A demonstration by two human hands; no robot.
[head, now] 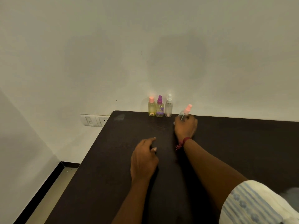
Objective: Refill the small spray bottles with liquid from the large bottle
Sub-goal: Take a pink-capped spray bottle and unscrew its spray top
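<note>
Three small spray bottles stand in a row at the far edge of the dark table [242, 151], against the wall: a yellowish one with a pink cap [151, 109], a purple-capped one [159, 108], and a clear one with a white cap [168, 107]. My right hand [186, 126] is closed around a fourth clear bottle with a pink sprayer [186, 111], tilted to the right, just right of the row. My left hand [144, 159] rests on the table nearer to me, fingers loosely spread, holding nothing. No large bottle is in view.
A wall switch and socket plate [95, 120] sits left of the table's far corner. The table's left edge runs diagonally down to the floor [53, 191]. A plain white wall stands right behind the bottles.
</note>
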